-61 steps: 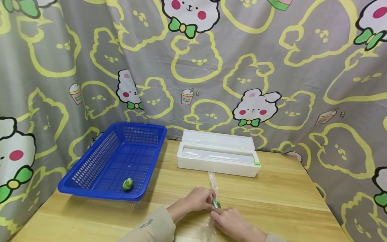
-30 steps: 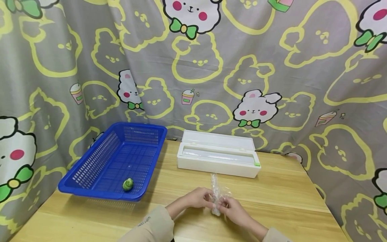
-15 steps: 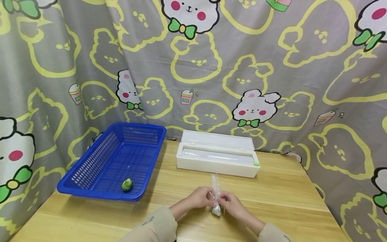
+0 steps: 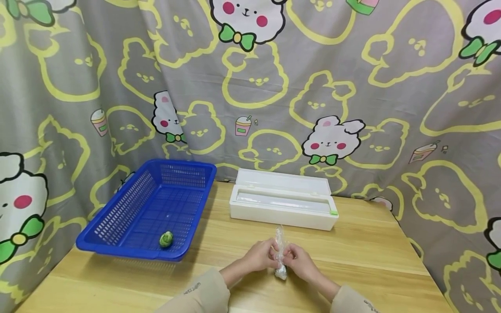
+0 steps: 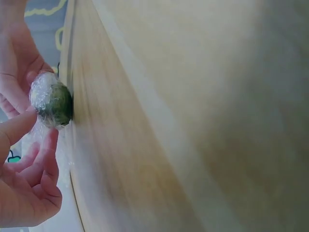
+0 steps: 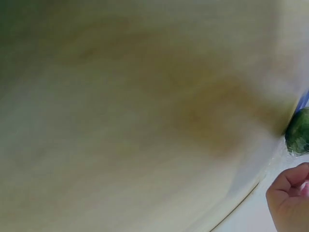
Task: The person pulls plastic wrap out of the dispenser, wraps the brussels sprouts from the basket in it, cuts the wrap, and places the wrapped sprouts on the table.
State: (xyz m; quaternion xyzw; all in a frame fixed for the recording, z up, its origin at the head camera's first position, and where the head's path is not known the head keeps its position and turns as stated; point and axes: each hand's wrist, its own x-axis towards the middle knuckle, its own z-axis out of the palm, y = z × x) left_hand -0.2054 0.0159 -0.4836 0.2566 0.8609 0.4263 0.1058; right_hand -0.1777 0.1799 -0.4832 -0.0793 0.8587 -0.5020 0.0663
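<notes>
A Brussels sprout [image 5: 58, 104] is bundled in clear cling film. In the head view the film's twisted upper end [image 4: 279, 243] stands up between the two hands, and the wrapped bulge [image 4: 280, 273] hangs below the fingers, close over the table. From the left, my left hand [image 4: 258, 255] pinches the gathered film. My right hand [image 4: 301, 263] grips the same film from the right, fingertips facing the left hand's. Dark green leaves show through the wrap in the left wrist view. The right wrist view catches only part of the sprout [image 6: 299, 133] at its edge.
A blue plastic basket [image 4: 129, 249] stands at the left with one unwrapped Brussels sprout [image 4: 166, 239] inside. Behind the hands, a white cling film box [image 4: 282, 216] lies with its lid raised and a film roll [image 4: 282, 201] inside. A patterned curtain [image 4: 258, 143] borders the wooden table [image 4: 372, 261].
The film earlier lay stretched front to back around the sprout. Both hands have since gathered it into an upright twist above the bulge. The right hand has moved up and away from the body.
</notes>
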